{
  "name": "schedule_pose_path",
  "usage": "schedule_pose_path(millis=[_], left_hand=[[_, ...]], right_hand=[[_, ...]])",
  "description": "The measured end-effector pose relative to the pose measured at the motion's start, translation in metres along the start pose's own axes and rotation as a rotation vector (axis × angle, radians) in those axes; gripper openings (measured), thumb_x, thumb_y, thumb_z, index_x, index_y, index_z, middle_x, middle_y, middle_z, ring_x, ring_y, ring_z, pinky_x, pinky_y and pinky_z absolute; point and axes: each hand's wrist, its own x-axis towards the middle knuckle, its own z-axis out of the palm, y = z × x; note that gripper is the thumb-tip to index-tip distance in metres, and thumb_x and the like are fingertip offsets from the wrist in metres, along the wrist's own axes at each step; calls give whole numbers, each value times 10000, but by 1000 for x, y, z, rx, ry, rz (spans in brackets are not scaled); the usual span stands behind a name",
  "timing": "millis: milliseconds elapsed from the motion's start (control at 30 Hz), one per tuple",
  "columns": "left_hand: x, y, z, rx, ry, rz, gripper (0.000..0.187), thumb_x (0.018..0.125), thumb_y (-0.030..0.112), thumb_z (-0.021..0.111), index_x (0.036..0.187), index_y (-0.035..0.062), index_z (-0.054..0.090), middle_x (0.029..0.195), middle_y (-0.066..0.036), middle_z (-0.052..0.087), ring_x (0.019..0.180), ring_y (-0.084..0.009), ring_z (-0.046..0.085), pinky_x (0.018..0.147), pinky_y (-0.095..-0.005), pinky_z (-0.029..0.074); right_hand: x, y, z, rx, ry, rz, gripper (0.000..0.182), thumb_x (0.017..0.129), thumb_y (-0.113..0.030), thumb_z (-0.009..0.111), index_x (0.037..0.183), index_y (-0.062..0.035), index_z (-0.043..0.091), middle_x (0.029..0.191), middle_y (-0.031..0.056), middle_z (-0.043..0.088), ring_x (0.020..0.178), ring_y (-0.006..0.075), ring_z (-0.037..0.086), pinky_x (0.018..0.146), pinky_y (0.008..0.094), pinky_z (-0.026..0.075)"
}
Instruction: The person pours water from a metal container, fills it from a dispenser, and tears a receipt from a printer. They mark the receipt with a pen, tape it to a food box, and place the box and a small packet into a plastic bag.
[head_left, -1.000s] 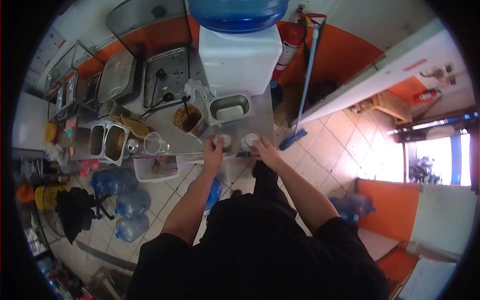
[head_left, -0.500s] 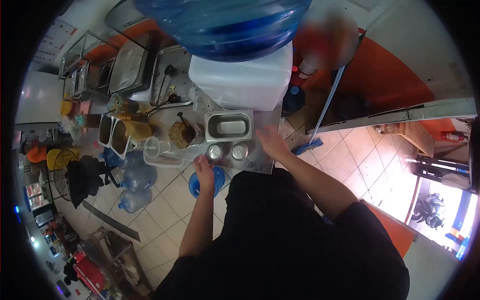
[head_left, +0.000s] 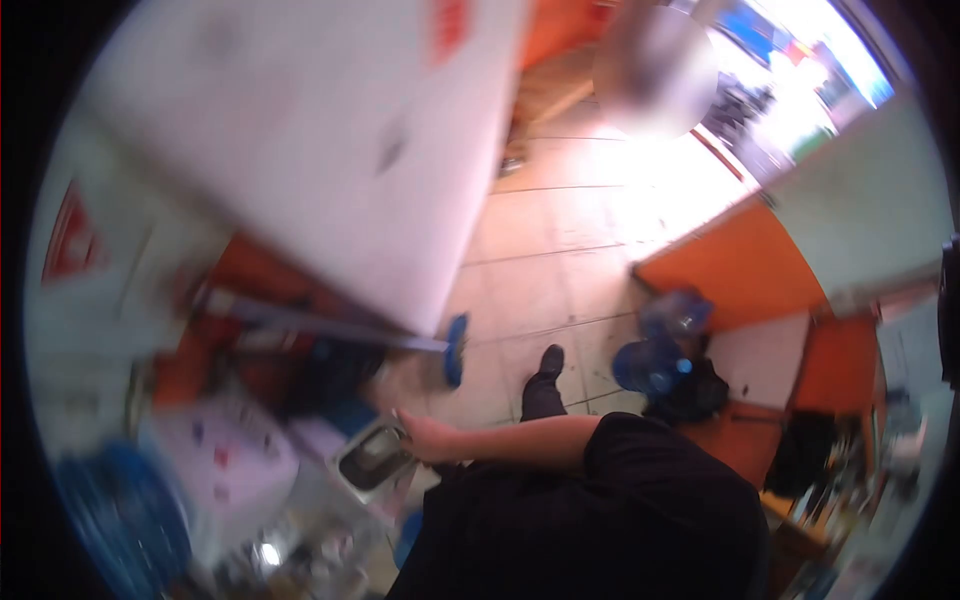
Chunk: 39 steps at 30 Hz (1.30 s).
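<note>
My right hand (head_left: 428, 438) is at the near rim of a rectangular stainless steel food pan (head_left: 372, 462), low and left of centre in the head view. Its fingers close on the pan's edge, though motion blurs them. The pan's hollow faces up and appears to hold nothing. My left hand is out of view, and my dark-clothed body hides the area below the right forearm.
A white box (head_left: 225, 460) and a large blue water jug (head_left: 125, 520) stand at lower left. A broom (head_left: 455, 350) lies across the view near the tiled floor (head_left: 560, 230). Blue bottles (head_left: 650, 365) stand by an orange panel (head_left: 750, 265) at right.
My view has swung round to the right toward the bright doorway. My right hand has come onto the steel food pan's rim. My left hand has left the view, and a foot now shows.
</note>
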Motion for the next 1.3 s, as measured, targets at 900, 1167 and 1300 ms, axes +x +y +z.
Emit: schedule_pose_path(millis=[900,1167,1300], left_hand=[[137,1139,262,1147,-63,251,418,951,195,510,1210,-118,609,1097,-312,699,945,-453,707,858,-535,539],[120,1617,432,436,99,686,213,993,227,576,1045,24,615,963,-101,672,877,-190,684,707,-359,540],[100,1709,559,240,49,940,124,1011,183,564,1031,61,578,956,-40,653,753,-149,655,585,-305,505]], right_hand=[[-218,418,-846,1336,1744,697,441,973,-53,465,1368,-44,268,953,269,668,552,308,713,383,394,556],[-291,532,-1188,1266,2221,713,394,959,-136,511,1303,48,462,892,257,697,510,286,698,365,376,525],[-406,546,-1438,283,2184,1120,351,957,-302,530,1198,-51,573,1077,279,712,1021,482,682,863,595,529]])
